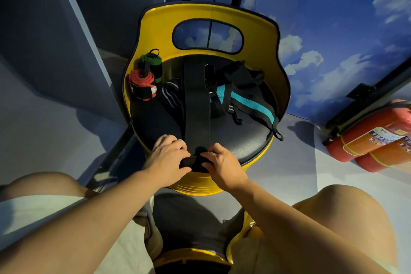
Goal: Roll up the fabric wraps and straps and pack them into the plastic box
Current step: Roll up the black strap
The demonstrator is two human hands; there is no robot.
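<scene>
A long black strap (196,104) lies stretched down the middle of a yellow barrel seat (282,87) with a black cushion. My left hand (168,159) and my right hand (222,163) both pinch its near end, which is curled into a small roll at the seat's front edge. At the back left stand a rolled green wrap (153,61) and a rolled red wrap (142,84). A black wrap with white stripes (170,95) and a teal-and-black band (249,101) lie loose on the cushion. No plastic box is in view.
Two red fire extinguishers (373,140) lie on the floor at the right. A grey partition (55,51) stands at the left and a sky-painted wall behind. My knees flank a second yellow seat (193,253) below.
</scene>
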